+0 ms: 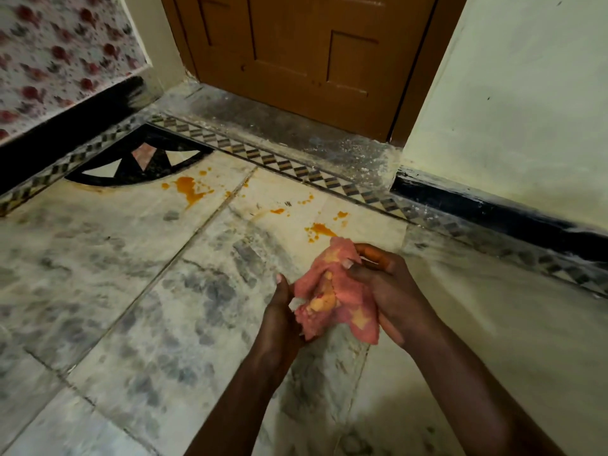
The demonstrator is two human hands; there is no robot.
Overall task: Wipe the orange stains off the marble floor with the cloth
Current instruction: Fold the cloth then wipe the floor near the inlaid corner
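A pink cloth [335,291] with yellow-orange smears is bunched between both my hands above the marble floor [131,291]. My left hand [283,314] grips its lower left side. My right hand [385,284] pinches the upper right edge with thumb and fingers curled round it. Orange stains lie on the floor beyond the cloth: a large splash [189,189] near the black inlay, a patch [320,230] just past the cloth, and small drops [278,211] between them.
A brown wooden door [306,54] stands shut ahead behind a dusty grey threshold [279,126]. A patterned border strip [296,172] runs along the floor edge. A pale wall [526,110] with black skirting rises on the right, floral fabric [59,60] on the left.
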